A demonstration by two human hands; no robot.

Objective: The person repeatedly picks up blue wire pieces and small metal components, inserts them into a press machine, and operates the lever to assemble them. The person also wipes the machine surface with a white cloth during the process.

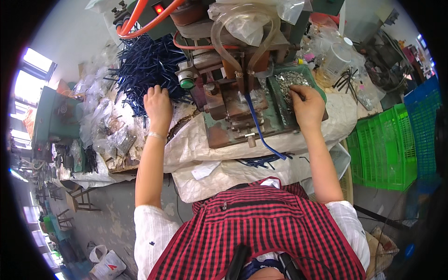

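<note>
Strips [144,70]: dark blue pile, left of press, under left hand's fingers
Left hand [157,105]: palm down, fingers curled into strips, grip unclear
Right hand [305,105]: fingers pinched in metal bits [287,81], green tray [322,95]
Press [233,93]: rusty, between hands, one blue strip [259,128] hanging from it

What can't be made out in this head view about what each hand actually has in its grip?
- Left hand: fingertips buried in the pile of dark blue strips; whether they pinch one is hidden.
- Right hand: fingers curl into the green tray of small silver metal parts; any piece held is too small to tell.
- Press machine: its top is cut off by the picture's upper edge.
</note>
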